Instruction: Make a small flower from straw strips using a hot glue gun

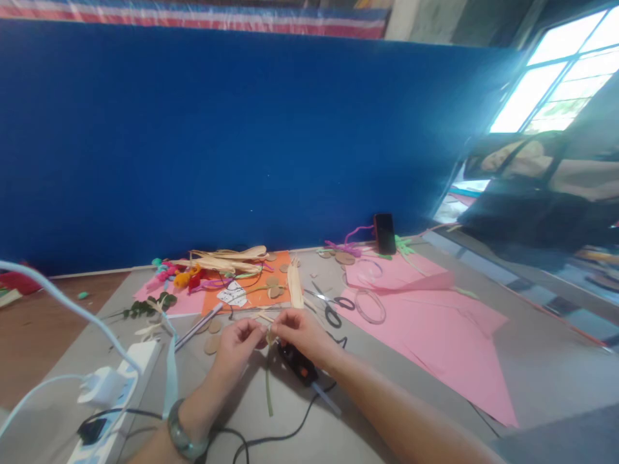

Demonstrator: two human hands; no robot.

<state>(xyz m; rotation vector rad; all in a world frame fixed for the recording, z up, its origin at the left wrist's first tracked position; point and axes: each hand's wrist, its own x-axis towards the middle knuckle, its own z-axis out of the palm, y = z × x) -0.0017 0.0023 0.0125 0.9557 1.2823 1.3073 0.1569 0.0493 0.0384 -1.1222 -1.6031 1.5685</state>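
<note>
My left hand (240, 341) and my right hand (304, 332) meet over the grey table, thumbs and forefingers pinched together on a small pale tan piece (270, 336), mostly hidden by the fingers. A flat green stem (269, 390) hangs down from it. Under my right hand lies a black glue gun (296, 364), with a whitish glue stick (327, 398) out of its back end and a black cord. Just beyond the fingers lie pale dried husk strips (296, 283). A round green bangle (182, 430) sits on my left wrist.
Black-handled scissors (333, 309), a clear tape ring (370, 307) and pink paper (435, 322) lie to the right. A phone (384, 234) leans against the blue panel (242, 129). Orange paper (278, 264) carries husks. A white power strip (140, 361) with cords stands left.
</note>
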